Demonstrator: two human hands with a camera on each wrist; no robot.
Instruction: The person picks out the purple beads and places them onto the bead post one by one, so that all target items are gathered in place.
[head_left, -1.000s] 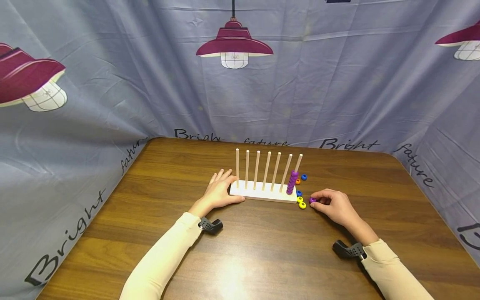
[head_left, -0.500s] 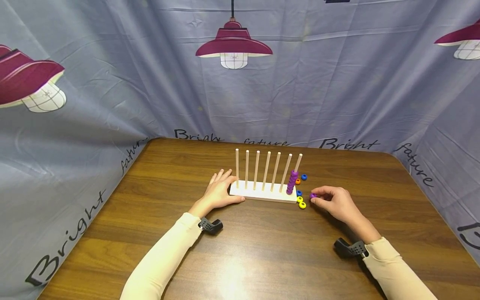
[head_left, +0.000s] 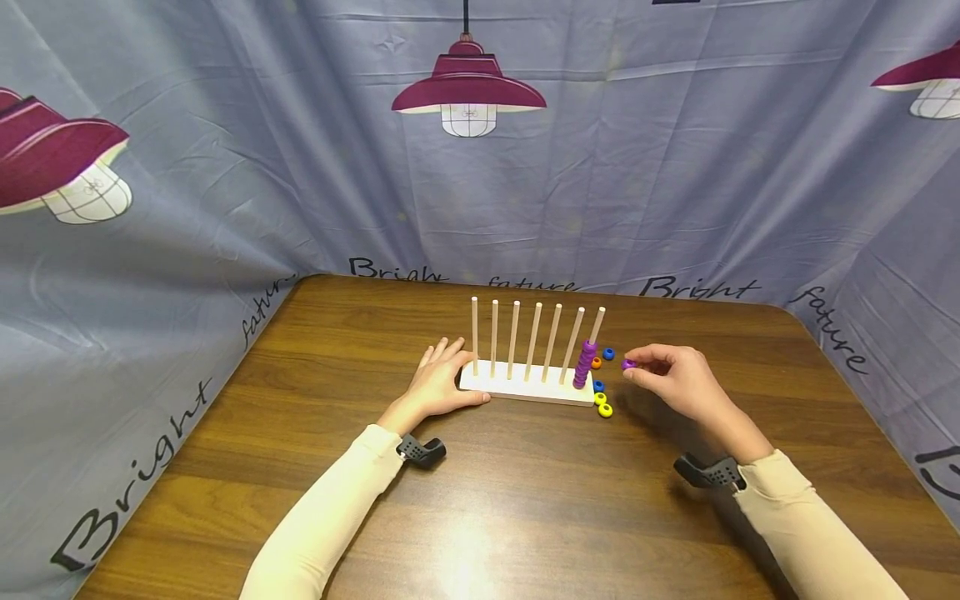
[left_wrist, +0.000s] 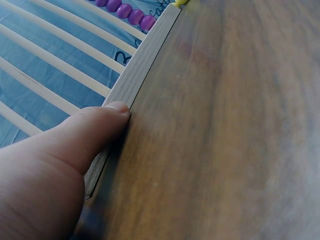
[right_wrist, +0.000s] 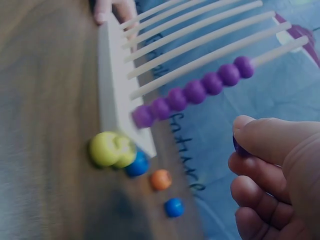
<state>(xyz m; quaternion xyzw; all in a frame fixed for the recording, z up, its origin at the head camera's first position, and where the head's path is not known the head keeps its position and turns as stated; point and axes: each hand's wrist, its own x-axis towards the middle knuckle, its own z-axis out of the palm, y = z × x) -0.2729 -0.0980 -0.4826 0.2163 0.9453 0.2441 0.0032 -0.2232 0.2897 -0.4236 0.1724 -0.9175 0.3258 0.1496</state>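
Note:
A white wooden bead rack (head_left: 527, 385) with a row of upright wooden pegs stands mid-table. A stack of purple beads (head_left: 585, 367) fills the lower part of its rightmost peg. My left hand (head_left: 435, 387) grips the left end of the base, the thumb (left_wrist: 107, 117) along its front edge and the fingers behind. Right of the rack, raised over the table, my right hand (head_left: 678, 379) pinches a single purple bead (head_left: 628, 364) between thumb and fingertips. In the right wrist view the thumb hides most of that bead.
Loose beads lie by the rack's right end: two yellow beads (head_left: 604, 410), a blue bead (head_left: 598, 387), an orange bead (head_left: 596, 363) and another blue bead (head_left: 608, 354). The brown wooden table (head_left: 465, 500) backs onto a printed curtain (head_left: 600, 192).
My right hand has lifted the purple bead from the tabletop and carried it up and away from me. My left hand and the rack have stayed in place.

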